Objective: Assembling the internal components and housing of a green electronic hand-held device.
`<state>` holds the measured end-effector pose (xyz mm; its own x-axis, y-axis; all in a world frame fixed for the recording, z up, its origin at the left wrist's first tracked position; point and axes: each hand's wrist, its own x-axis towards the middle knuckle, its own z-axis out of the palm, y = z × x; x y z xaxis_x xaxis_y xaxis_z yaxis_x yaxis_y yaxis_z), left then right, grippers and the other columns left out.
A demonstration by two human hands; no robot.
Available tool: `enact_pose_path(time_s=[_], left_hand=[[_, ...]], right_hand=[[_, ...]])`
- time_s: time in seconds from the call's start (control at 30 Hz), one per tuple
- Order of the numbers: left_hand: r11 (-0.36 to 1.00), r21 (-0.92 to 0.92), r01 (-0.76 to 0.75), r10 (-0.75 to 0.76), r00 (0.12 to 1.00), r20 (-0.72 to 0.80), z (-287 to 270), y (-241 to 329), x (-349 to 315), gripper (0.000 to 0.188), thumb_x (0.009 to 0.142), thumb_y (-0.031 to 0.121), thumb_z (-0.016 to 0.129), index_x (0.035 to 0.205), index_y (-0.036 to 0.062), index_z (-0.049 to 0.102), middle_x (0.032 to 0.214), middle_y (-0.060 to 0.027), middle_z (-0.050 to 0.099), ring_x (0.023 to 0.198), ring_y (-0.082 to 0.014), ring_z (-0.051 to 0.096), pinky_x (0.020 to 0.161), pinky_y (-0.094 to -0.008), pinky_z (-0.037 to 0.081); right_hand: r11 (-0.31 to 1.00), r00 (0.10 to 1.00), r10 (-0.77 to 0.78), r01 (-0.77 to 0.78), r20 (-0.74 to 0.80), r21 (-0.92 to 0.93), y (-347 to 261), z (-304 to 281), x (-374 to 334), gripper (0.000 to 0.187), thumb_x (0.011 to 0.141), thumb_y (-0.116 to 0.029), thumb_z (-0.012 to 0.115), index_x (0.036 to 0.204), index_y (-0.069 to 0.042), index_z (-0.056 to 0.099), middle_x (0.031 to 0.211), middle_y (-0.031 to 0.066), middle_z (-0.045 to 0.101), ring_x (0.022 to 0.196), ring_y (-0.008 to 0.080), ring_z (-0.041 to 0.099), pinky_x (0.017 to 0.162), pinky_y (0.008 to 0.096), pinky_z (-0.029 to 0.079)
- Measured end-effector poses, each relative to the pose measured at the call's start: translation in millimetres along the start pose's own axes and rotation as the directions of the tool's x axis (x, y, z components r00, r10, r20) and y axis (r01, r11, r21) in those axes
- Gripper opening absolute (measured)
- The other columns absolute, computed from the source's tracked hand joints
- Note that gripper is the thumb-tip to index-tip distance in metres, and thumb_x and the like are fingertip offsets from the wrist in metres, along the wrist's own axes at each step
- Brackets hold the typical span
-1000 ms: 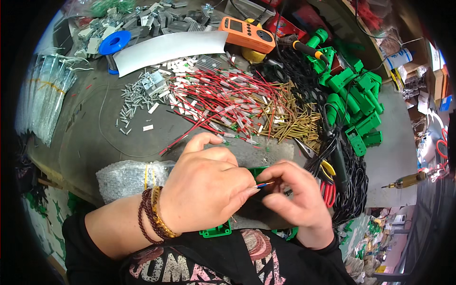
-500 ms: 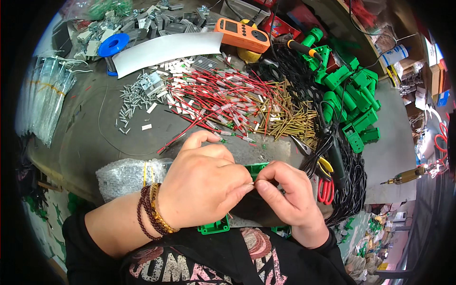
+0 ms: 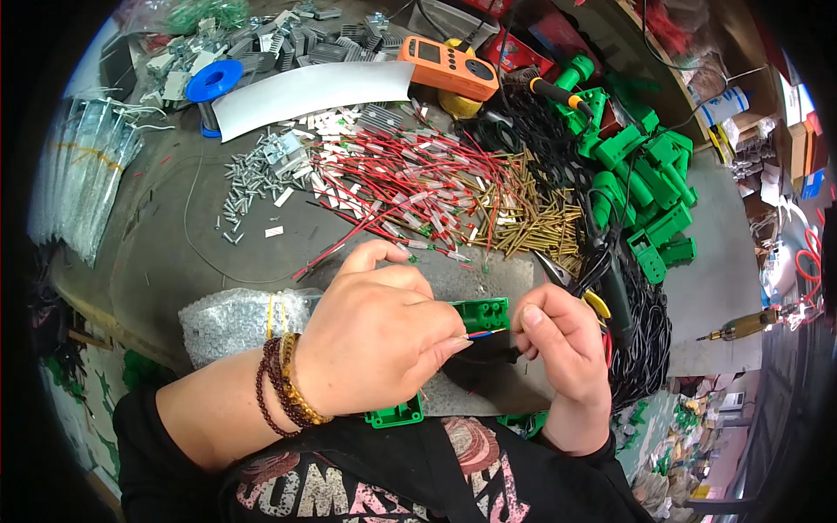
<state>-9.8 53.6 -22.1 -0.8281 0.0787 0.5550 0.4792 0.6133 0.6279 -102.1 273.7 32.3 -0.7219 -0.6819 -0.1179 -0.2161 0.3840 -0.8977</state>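
Note:
Thumb and fingers of my left hand [image 3: 375, 322] pinch thin wires [image 3: 485, 334], blue and red, whose bare ends stick out to the right. My right hand [image 3: 562, 336] sits just right of those ends, thumb and index pressed together; whatever may be between them is too small to make out. Behind the wires lies an open green plastic housing [image 3: 488, 314], partly hidden by my left hand. Another green housing part [image 3: 397, 414] shows below my left wrist, close to my body.
Ahead lie red-wired indicator lights [image 3: 401, 179], brass pins [image 3: 536, 218] and screws [image 3: 248, 183]. Bubble wrap [image 3: 231, 322] is at left. Black cables [image 3: 641, 349], yellow-handled pliers [image 3: 597, 303] and green housings [image 3: 649, 179] sit right. An orange meter [image 3: 449, 68] stands at the back.
My right hand has moved a little right, away from my left fingertips. The coloured wires and their bare ends now show between the hands. My left hand has stayed in place.

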Motion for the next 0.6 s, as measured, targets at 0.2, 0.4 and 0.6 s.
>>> enact_pose_path(time_s=[0.2, 0.4, 0.6], left_hand=[[0.999, 0.022, 0.035, -0.036, 0.998, 0.054, -4.5, -0.8, -2.5, 0.008, 0.078, 0.016, 0.079, 0.084, 0.0150, 0.074, 0.076, 0.0034, 0.069, 0.081, -0.0168, 0.065, 0.097, -0.0445, 0.042], [0.971, 0.061, 0.231, -0.236, 0.967, 0.100, -66.8, 9.8, -12.4, 0.068, 0.076, 0.041, 0.080, 0.130, 0.0039, 0.061, 0.120, -0.0114, 0.065, 0.111, -0.0290, 0.059, 0.103, -0.0465, 0.037], [0.924, 0.377, 0.068, -0.172, 0.954, 0.247, -72.1, -3.8, -54.5, 0.088, 0.066, 0.050, 0.080, 0.133, -0.0022, 0.056, 0.121, -0.0146, 0.061, 0.108, -0.0330, 0.057, 0.096, -0.0470, 0.038]], right_hand=[[0.908, 0.949, -0.309, 0.313, 0.059, -0.278, 5.5, 18.4, 8.9, 0.014, 0.095, -0.009, 0.066, 0.084, -0.001, 0.061, 0.069, 0.0086, 0.056, 0.060, 0.0224, 0.057, 0.056, 0.0337, 0.045], [0.797, 0.944, -0.314, 0.318, 0.097, -0.513, 21.4, -26.9, -12.9, 0.024, 0.078, -0.025, 0.082, 0.085, -0.005, 0.069, 0.079, 0.0084, 0.067, 0.071, 0.0286, 0.063, 0.067, 0.0376, 0.049], [0.591, 0.952, -0.241, 0.299, 0.189, -0.750, 40.5, -26.3, -30.3, 0.037, 0.066, -0.025, 0.087, 0.096, -0.009, 0.071, 0.099, 0.0057, 0.065, 0.095, 0.0287, 0.060, 0.085, 0.0416, 0.045]])
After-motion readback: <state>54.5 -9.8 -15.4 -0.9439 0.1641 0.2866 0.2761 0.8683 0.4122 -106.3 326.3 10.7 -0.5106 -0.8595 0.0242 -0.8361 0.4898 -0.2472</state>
